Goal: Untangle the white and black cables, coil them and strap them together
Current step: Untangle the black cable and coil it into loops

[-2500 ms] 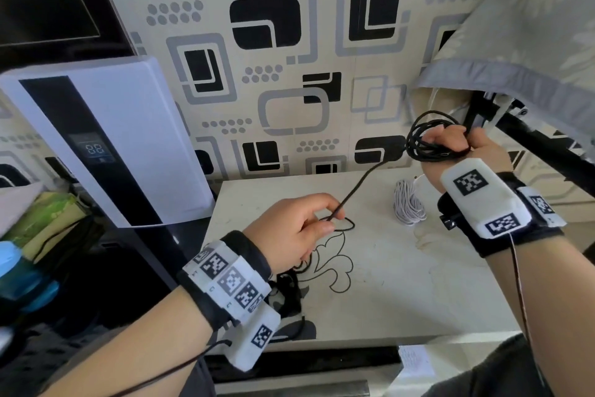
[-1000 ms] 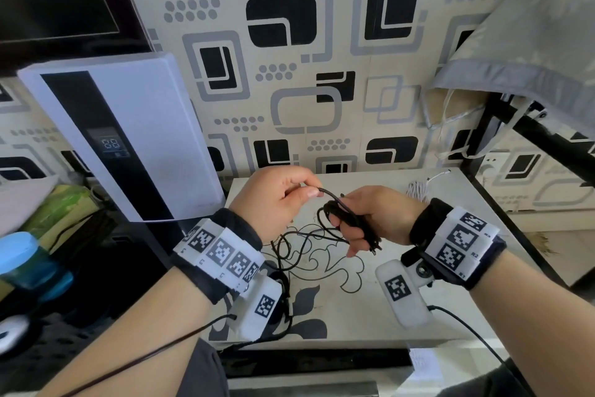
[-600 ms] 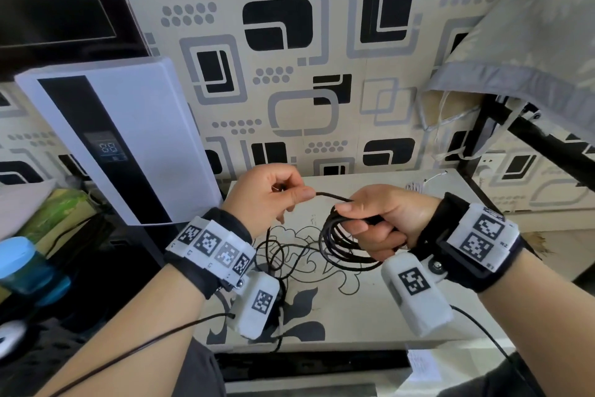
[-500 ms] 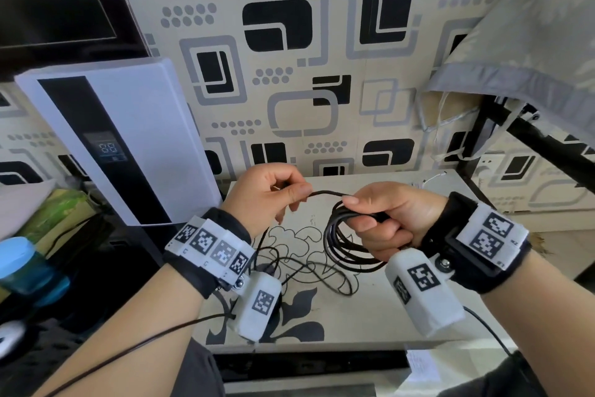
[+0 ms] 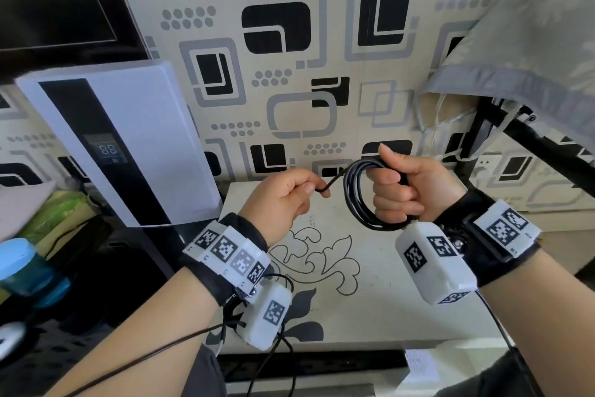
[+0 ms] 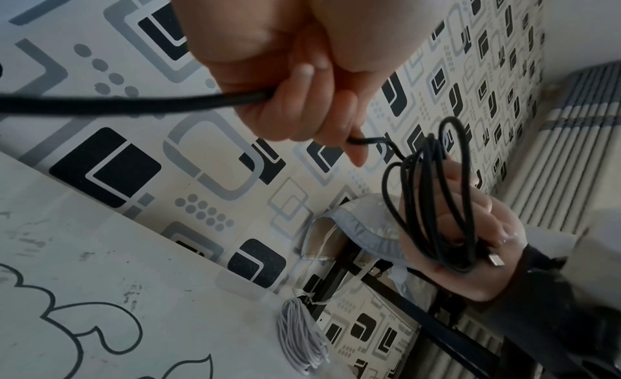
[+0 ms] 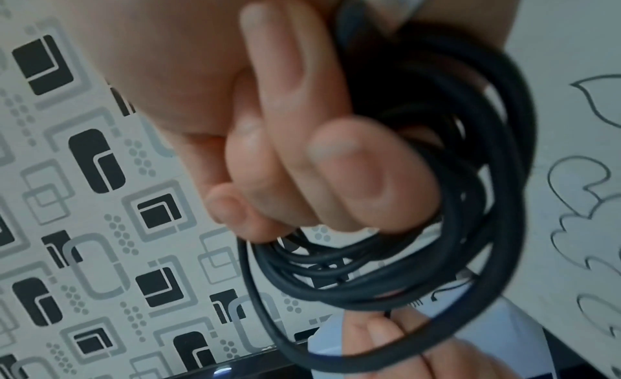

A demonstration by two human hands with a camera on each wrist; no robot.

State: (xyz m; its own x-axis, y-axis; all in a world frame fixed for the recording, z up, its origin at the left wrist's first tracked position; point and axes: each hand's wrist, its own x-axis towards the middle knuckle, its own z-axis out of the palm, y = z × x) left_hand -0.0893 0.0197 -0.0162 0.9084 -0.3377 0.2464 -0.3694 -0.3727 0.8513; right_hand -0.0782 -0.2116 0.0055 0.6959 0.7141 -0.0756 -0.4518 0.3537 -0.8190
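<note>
My right hand (image 5: 389, 184) grips a coil of black cable (image 5: 354, 200) upright above the table, with several loops round its curled fingers (image 7: 302, 151). A short tail runs from the coil to my left hand (image 5: 314, 190), which pinches the black cable (image 6: 134, 103) between thumb and fingers. A silver USB plug (image 6: 495, 260) sticks out of the coil (image 6: 433, 199) at the right palm. The white cable (image 6: 302, 334) lies bundled on the table near the wall, apart from both hands; my right hand hides it in the head view.
The cream table (image 5: 370, 300) has black floral line art. A white appliance with a digit display (image 5: 122, 139) leans at the left. A grey cloth (image 5: 531, 58) hangs over a black metal frame (image 5: 528, 135) at the right. A blue bottle (image 5: 19, 268) stands far left.
The right hand has lifted the black coil and turned it upright. The slack loops that lay on the table are gone from it; only a short tail reaches the left hand.
</note>
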